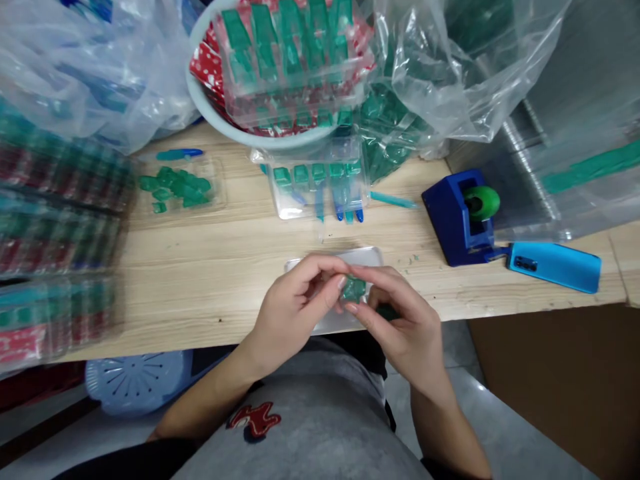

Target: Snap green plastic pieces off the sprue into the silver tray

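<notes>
A small translucent green piece [354, 289] is held between both hands, over a light metal tray [367, 256] at the table's front edge. My left hand [295, 313] pinches its left side with thumb and forefinger. From the right, my right hand [403, 320] grips it between thumb and forefinger, the other fingers curled. Something dark green shows under the curled right fingers, partly hidden. Beyond the hands lies a clear plastic tray [290, 208] with green pieces and blue tools. Loose green pieces [175, 187] fill another clear tray at the left.
Stacked clear packs [55, 233] line the left side. A basin [207, 107] with red dotted material and green-filled packs stands at the back, beside plastic bags [460, 73]. To the right are a blue tape dispenser [453, 230] and a blue phone [575, 268].
</notes>
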A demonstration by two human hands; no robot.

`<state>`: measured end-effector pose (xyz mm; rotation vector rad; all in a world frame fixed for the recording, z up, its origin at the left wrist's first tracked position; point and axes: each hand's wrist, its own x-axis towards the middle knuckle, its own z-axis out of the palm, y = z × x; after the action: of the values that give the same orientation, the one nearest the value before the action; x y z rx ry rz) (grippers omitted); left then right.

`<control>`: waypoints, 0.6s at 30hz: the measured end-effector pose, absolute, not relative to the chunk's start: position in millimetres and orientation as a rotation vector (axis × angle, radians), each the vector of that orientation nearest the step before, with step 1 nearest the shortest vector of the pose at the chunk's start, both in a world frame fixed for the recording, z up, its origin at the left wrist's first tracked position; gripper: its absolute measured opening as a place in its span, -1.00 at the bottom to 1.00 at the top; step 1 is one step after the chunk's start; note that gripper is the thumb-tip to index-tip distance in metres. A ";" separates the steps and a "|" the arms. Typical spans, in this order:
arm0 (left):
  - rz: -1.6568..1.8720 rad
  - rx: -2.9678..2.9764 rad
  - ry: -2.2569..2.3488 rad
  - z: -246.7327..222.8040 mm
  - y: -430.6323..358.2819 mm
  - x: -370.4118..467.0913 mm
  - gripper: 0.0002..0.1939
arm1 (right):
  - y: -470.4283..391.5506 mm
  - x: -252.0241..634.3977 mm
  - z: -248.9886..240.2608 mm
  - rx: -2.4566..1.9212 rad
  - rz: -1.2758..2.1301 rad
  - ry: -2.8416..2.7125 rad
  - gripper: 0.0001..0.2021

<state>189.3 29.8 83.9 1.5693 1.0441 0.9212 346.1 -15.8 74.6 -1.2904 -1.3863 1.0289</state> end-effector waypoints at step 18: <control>0.945 1.686 1.294 49.6 29.1 160.9 -0.89 | 2.4 374.7 64.7 -1.629 0.726 -2.178 -0.78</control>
<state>160.9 29.1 49.6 1.6860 1.2938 0.9455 374.7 2.4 64.7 -1.6294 -2.1782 0.7255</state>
